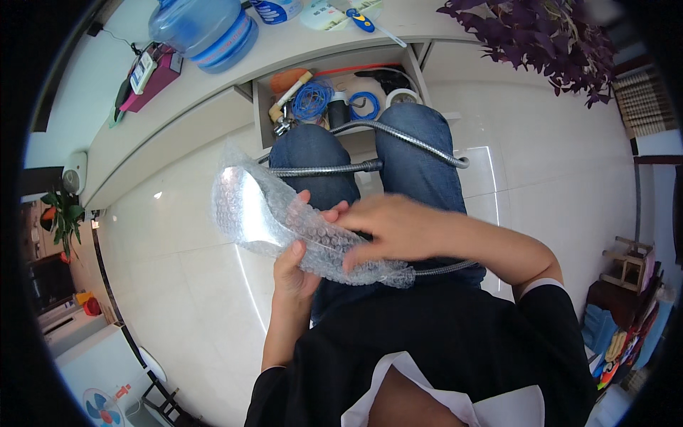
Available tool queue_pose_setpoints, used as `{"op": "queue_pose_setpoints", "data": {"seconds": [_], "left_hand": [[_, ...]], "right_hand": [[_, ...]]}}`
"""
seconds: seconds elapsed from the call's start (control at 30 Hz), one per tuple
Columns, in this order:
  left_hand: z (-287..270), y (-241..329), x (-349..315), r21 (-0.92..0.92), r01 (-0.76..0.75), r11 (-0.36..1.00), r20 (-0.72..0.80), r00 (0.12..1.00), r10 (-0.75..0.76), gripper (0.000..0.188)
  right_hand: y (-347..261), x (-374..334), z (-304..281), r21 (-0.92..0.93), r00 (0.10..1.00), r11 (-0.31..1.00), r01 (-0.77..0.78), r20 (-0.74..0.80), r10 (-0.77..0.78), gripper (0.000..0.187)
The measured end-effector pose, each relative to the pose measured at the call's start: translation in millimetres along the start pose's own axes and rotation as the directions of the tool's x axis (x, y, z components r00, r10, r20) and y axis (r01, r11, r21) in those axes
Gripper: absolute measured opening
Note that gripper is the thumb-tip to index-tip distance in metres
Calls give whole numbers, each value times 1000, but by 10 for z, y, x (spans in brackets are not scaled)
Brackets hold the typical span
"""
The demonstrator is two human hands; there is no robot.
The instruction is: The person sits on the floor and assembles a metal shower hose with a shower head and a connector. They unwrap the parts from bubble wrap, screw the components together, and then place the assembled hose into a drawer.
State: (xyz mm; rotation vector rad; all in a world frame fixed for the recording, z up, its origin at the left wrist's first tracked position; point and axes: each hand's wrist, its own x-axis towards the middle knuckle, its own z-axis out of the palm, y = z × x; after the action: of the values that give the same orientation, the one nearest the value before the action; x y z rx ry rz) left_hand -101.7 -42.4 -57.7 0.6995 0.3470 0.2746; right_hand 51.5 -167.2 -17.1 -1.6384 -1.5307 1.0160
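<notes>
A long bundle in clear bubble wrap (pixel 257 206) lies over my lap, wide and shiny at its far left end and narrower toward my right. What is inside is hidden by the wrap. A flexible metal hose (pixel 420 144) comes out by the narrow end and loops over my knees. My left hand (pixel 299 267) holds the bundle from beneath, thumb along its near side. Over the narrower part, my right hand (pixel 388 224) is slightly blurred, its fingers curled onto the wrap.
Ahead of my knees an open drawer (pixel 260 114) holds blue cable coils (pixel 311 99) and tools. On the counter (pixel 299 51) stand a large blue water bottle (pixel 206 35) and a screwdriver (pixel 363 21). A purple-leaved plant (pixel 541 39) hangs at far right; an electric fan (pixel 103 407) is lower left.
</notes>
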Motion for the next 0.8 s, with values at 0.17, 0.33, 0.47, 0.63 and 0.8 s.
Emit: {"op": "queue_pose_setpoints", "data": {"seconds": [0.17, 0.33, 0.47, 0.63, 0.8], "left_hand": [[-228, -8, -132, -107, 38, 994, -52, 998, -44, 74], [-256, -48, -185, -135, 33, 990, -92, 995, -45, 73], [-237, -40, -182, -122, 43, 992, -147, 987, -61, 72], [-279, -55, -170, -120, 41, 992, -177, 982, -62, 72], [-253, -31, -143, -121, 47, 992, -171, 983, -67, 72]], "right_hand": [[590, 120, -148, -406, 855, 907, -116, -506, -117, 32], [968, 317, -226, -667, 823, 670, -326, -548, -146, 32], [898, 541, -264, -520, 898, 834, -187, -435, -70, 28], [691, 677, 104, -432, 892, 897, -92, -436, -119, 32], [742, 665, -46, 161, 939, 986, -33, -333, 86, 23]]}}
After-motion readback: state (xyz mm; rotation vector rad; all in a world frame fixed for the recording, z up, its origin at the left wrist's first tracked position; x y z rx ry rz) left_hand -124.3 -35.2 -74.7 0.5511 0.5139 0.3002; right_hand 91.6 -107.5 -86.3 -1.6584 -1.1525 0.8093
